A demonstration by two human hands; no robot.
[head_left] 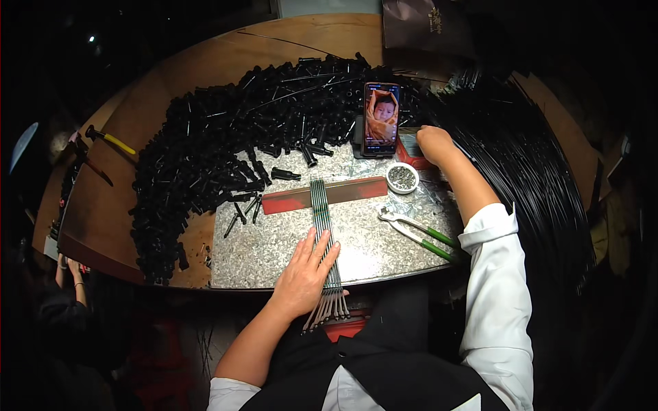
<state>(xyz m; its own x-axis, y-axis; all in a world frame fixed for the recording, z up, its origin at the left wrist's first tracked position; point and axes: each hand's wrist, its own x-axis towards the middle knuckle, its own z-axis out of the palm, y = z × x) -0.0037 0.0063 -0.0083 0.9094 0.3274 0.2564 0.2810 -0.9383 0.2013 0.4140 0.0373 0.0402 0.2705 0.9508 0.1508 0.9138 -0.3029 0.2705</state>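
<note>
Where the slab (pixel 257 257) meets its near edge, I see the rods (pixel 320 212) run out past it toward the lap, their near ends fanned. Their far part crosses the red bar (pixel 360 191), which lies sideways on the slab. My left hand (pixel 306 274) holds the rods near that edge, fingers laid long over the top and a bit of thumb showing at their right side. My right hand (pixel 433 145) is curled at the red object (pixel 410 158) beside the phone (pixel 381 118); I cannot tell whether it grips it.

I have bare slab on both sides of the rods, wider on the right, up to the pliers (pixel 439 235), whose green handles point toward the slab's right edge. The bowl (pixel 403 192) sits just beside the bar's right end. Black parts (pixel 195 140) heap along the slab's far and left sides; black strands (pixel 528 147) fill the table's (pixel 315 34) right side.
</note>
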